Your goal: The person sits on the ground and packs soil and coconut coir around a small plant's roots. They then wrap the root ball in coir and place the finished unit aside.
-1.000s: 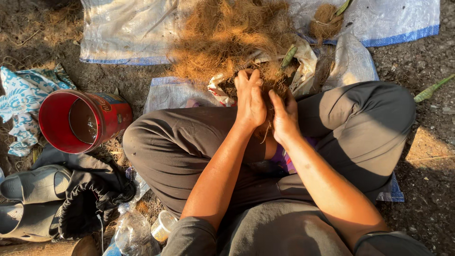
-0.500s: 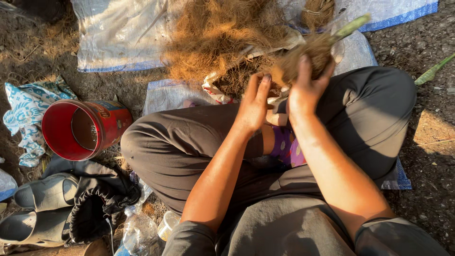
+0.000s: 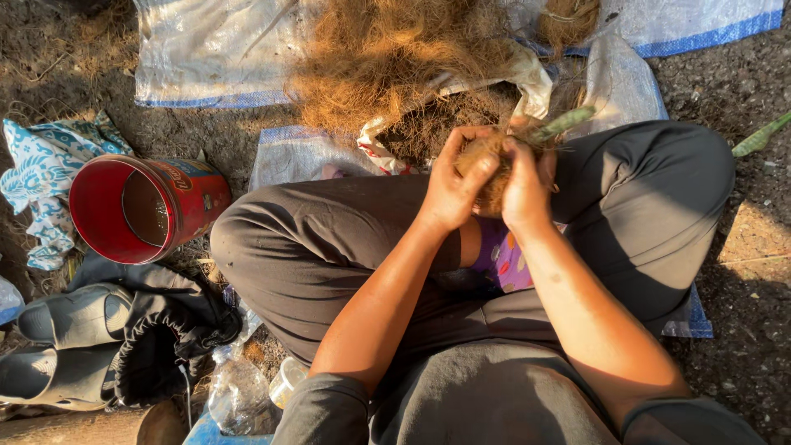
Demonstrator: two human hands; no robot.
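Bare earth under woven sacking [image 3: 206,58] lay ahead. Both hands, left hand [image 3: 449,185] and right hand [image 3: 527,185], were closed around a fibrous clump [image 3: 488,161] above the lap; its green shoot [image 3: 564,124] pointed right, toward the loose fibre pile [image 3: 387,58].

Bare dirt ground [image 3: 741,330], dark soil with scattered dry bits, carries everything. A white woven sheet with blue edge [image 3: 206,58] is spread across the top, and a heap of brown coir fibre [image 3: 387,58] sits on it. A second woven sheet [image 3: 288,156] lies under the seated person's legs. On the left, a red tin can [image 3: 148,206] lies on its side, open mouth toward the camera, beside a blue-patterned cloth [image 3: 41,181]. A grey sandal [image 3: 74,317] and a black bag [image 3: 165,346] are at lower left. A clear plastic bottle [image 3: 239,395] lies near the bag. A green leaf [image 3: 762,136] lies at the right edge.
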